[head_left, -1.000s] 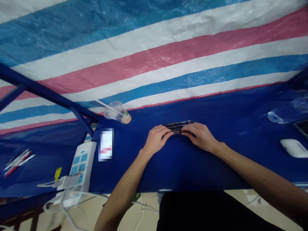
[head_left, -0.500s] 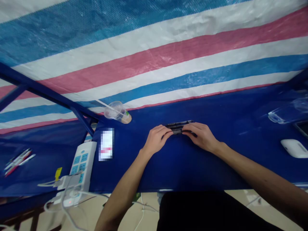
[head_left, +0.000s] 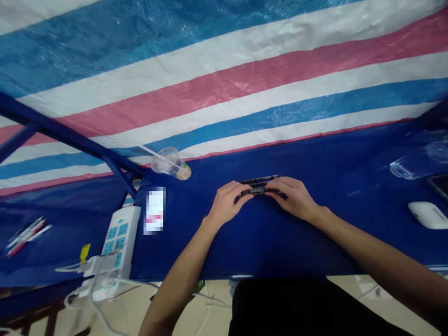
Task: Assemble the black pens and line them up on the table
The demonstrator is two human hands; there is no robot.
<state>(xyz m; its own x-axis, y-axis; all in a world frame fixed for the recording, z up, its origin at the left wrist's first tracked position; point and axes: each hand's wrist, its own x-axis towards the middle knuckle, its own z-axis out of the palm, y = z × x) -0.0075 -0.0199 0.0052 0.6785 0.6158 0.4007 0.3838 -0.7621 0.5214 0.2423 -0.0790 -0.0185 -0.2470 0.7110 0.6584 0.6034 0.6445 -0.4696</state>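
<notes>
In front of me lies a slim black and grey bundle [head_left: 259,190] with long parallel ridges, set lengthwise across the blue tabletop [head_left: 266,238]. Its exact kind is too small to tell. At its left end, my left hand [head_left: 228,200] has curled fingers on it, and the thumb sits a little below the index finger. The right end is pinched between the thumb and fingers of my right hand [head_left: 294,197]. Both ends of the bundle are partly hidden under my fingers.
A plastic cup [head_left: 171,163] with a straw stands at the back left, near a pixelated bright rectangle [head_left: 154,211]. Beyond are a power strip [head_left: 121,238] with cables and several pens [head_left: 28,235]. At right are a white case [head_left: 427,215] and a clear bottle [head_left: 408,168].
The left thumb has opened slightly away from the index finger and dropped below the bundle's near edge. My right hand has barely moved, and the bundle stays in place.
</notes>
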